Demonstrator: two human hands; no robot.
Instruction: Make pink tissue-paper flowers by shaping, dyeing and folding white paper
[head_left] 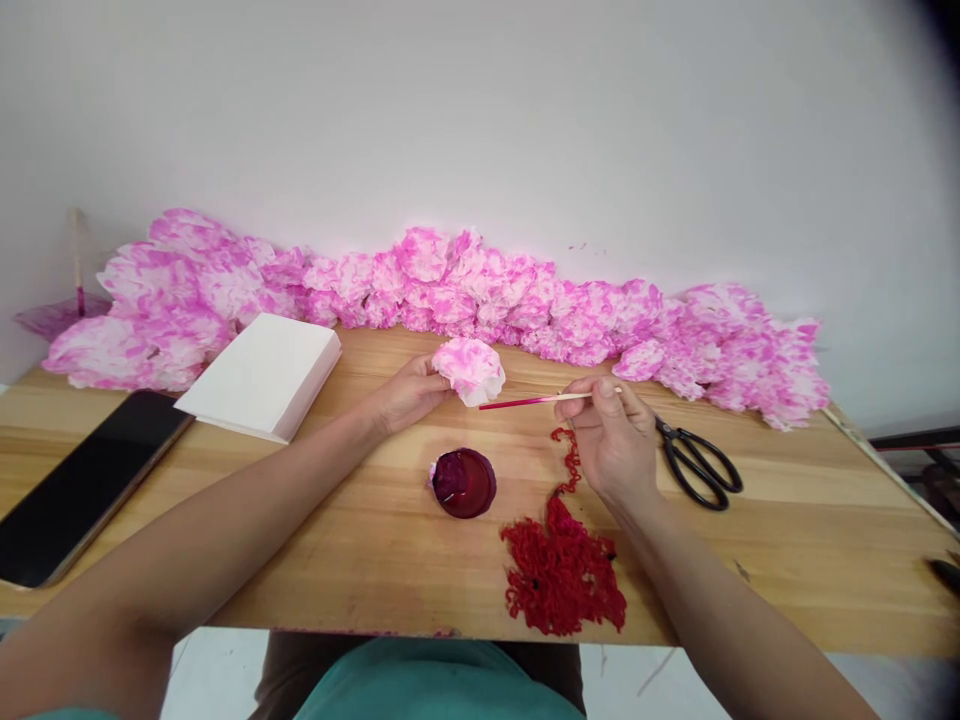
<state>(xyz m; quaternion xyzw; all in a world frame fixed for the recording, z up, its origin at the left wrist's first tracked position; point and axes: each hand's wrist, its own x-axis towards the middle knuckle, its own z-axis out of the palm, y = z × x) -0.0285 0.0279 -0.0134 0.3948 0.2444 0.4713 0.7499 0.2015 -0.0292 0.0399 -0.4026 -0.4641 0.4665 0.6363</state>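
Observation:
My left hand (412,393) is closed on a small pink and white paper flower (471,370), holding it above the table. Between the fingers of my right hand (611,430) is a thin wooden stick (525,401), its left half stained deep red and its tip close under the flower's lower edge. I cannot tell whether the tip touches the petals. Below the flower stands a small round cup (477,484) with dark red liquid and a dark purple lump at its left side. A heap of tangled red yarn (564,570) lies beneath my right hand, one curly strand running up towards it.
Pink and white paper flowers (450,280) are piled in a long row along the wall. Black-handled scissors (699,462) lie right of my right hand. A white block of paper (262,375) and a black phone (86,490) lie at the left on the wooden table (360,560).

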